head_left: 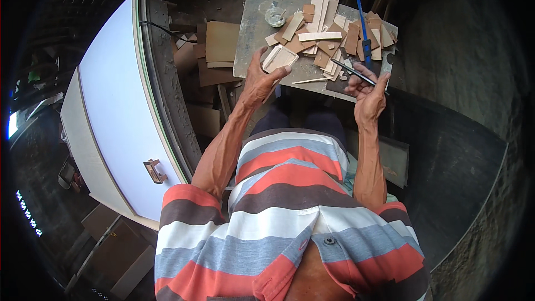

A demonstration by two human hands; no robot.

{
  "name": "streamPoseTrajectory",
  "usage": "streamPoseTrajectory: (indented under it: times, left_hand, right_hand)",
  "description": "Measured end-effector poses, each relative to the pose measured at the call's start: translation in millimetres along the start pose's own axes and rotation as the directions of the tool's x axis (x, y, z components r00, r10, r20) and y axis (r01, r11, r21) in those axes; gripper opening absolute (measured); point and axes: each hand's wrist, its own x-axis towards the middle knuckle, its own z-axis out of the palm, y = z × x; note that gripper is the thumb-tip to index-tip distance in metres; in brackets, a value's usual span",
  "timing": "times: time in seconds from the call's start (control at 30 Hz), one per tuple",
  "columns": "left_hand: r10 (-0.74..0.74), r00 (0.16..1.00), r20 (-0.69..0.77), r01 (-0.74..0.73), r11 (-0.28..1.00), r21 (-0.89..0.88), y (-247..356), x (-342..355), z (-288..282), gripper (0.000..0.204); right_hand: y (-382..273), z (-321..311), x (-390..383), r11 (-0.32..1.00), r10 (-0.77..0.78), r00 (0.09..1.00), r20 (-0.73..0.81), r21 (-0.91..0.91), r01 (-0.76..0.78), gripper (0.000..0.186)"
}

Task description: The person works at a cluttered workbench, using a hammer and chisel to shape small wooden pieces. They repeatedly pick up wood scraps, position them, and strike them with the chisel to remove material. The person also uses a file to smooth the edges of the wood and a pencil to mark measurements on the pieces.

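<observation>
My left hand [261,81] grips a small, shallow wooden box [281,58] with raised edges, the thumb at one side and the fingers at the other. It is held over the near left part of the worktable [251,33]. In my right hand [368,92] lies a thin, dark, pen-like tool [356,72], pointing up and left toward the wood scraps. Its exact kind is too small to make out. Beyond the hands, loose wooden strips and offcuts [320,36] lie in a heap. A blue bar-shaped tool [363,28] rests across the right side of the heap.
A clear cup [275,15] stands at the table's far left. To my left is a large white panel [120,100] with a small wooden piece [154,171] on it. Brown boards [222,44] lie between panel and table. A dark wall [451,67] rises at the right.
</observation>
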Motion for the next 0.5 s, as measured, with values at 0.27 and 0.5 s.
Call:
streamPoseTrajectory:
  times: [0.27, 0.5]
  left_hand:
    - [0.034, 0.992, 0.118, -0.029, 0.999, -0.042, 8.9, 6.9, 6.8, 0.103]
    - [0.076, 0.99, 0.118, -0.072, 0.997, -0.034, 13.5, 5.1, 10.7, 0.101]
  right_hand:
    - [-32.5, 49.8, -65.3, 0.844, -0.351, 0.9, 0.259, -0.328, 0.424, 0.027]
    - [-21.5, 48.7, -59.4, 0.831, -0.338, 0.873, 0.353, -0.323, 0.453, 0.026]
